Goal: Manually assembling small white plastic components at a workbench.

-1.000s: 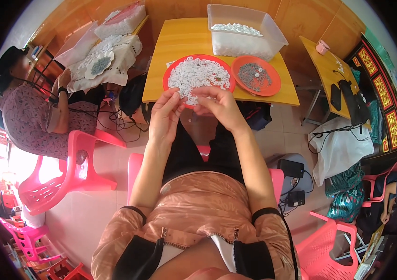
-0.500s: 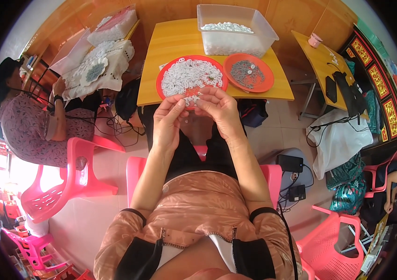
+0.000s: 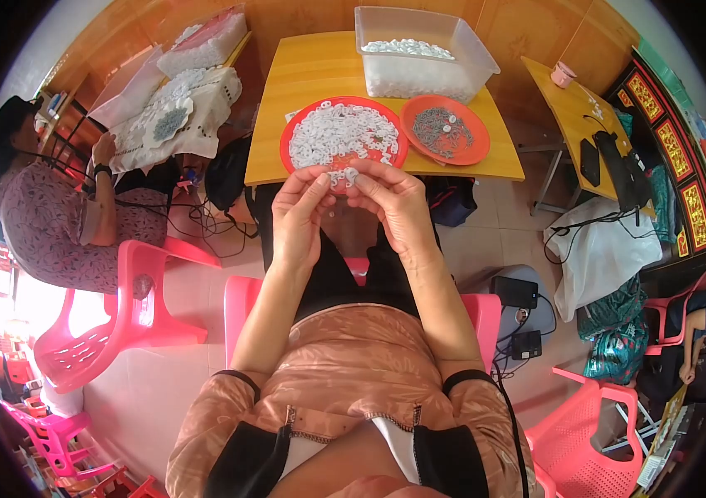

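Both hands meet at the near edge of a red plate (image 3: 285, 158) heaped with small white plastic pieces (image 3: 328, 137). My left hand (image 3: 299, 207) pinches a small white plastic piece between thumb and forefinger. My right hand (image 3: 394, 203) is closed in a pinch on another small white plastic piece (image 3: 351, 176), close to the left fingertips. The pieces' exact shape is too small to make out. Beside the red plate, on the right, an orange plate (image 3: 473, 149) holds many small grey pieces (image 3: 436, 133) and a few white ones.
At the back of the yellow table (image 3: 303, 66) stands a clear plastic bin (image 3: 486, 65) of white pieces. A person (image 3: 54, 216) sits at another table on the left. Pink chairs (image 3: 133, 307) stand around. Cables and a black box (image 3: 515, 290) lie on the right.
My right fingers have drawn in from a more raised position and now pinch a white piece near my left fingertips. My left hand has hardly moved. The view has shifted slightly.
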### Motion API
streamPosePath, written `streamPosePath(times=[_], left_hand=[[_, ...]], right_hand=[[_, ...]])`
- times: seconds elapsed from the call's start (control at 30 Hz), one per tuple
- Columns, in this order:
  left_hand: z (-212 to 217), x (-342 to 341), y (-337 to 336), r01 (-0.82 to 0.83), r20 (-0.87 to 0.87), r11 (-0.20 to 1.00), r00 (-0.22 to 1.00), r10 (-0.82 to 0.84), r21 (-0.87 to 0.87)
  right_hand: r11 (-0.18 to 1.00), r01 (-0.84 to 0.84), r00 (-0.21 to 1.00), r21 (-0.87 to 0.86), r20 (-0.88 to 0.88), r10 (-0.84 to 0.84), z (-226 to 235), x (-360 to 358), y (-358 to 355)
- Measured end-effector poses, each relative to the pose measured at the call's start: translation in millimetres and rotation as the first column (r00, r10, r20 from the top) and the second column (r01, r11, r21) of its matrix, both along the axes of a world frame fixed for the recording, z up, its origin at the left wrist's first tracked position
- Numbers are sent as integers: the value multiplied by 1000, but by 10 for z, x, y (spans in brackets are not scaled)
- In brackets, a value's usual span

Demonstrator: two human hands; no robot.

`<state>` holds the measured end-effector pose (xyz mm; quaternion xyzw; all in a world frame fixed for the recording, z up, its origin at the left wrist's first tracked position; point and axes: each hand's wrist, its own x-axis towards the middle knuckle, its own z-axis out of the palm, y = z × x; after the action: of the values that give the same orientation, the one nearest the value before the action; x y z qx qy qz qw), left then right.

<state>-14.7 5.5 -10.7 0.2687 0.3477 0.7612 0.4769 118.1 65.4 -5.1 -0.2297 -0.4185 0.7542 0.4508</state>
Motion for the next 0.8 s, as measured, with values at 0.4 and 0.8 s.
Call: streamPosePath(times=[0.4,0.8], left_hand=[[58,61,-32,-91,-218,996,972,92,14],[78,117,-44,-119,-237,993,964,122,26]], right_hand=[[999,28,1000,-27,-2,-28,51,20,-28],[998,42,999,-51,7,-42,33,2,-40]])
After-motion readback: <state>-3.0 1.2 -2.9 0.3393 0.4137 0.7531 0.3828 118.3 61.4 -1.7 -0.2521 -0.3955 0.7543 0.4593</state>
